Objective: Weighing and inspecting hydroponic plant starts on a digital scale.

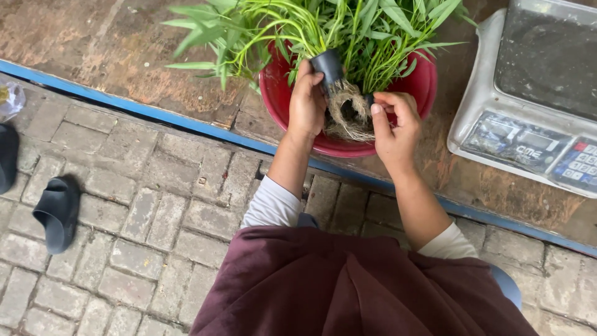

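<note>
A small black net pot with leafy green seedlings and a tangled root mass sits over the red basin. The left hand wraps the pot. The right hand pinches the roots beside a second pot. Gentle, low pulls likely spare the stems. A digital scale rests nearby on the wooden platform.

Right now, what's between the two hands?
Head view: a tangled clump of pale roots hangs between the left hand and right hand, below the black pot gripped by the left.
</note>
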